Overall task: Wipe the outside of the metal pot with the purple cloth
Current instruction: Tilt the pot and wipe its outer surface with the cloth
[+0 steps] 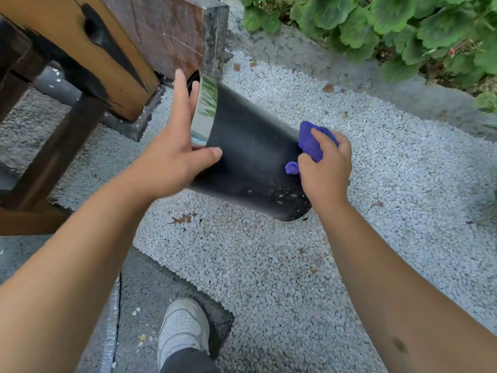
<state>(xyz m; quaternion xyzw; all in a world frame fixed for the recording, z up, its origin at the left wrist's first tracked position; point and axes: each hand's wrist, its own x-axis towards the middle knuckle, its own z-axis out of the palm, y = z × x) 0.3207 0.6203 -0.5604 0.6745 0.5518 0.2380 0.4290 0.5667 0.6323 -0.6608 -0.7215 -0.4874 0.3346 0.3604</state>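
Two hands share the job above the gravel. The left hand clamps the metal pot at its shiny rim, fingers over the mouth, thumb on the dark wall; the pot is held tilted, its base lower right. It looks rigid, light and likely slick, so the rim is the sound hold. The right hand pinches the soft purple cloth against the wall near the base.

Bare arms, no sleeves.
One white perforated sneaker below, with a dark grey trouser leg above it.
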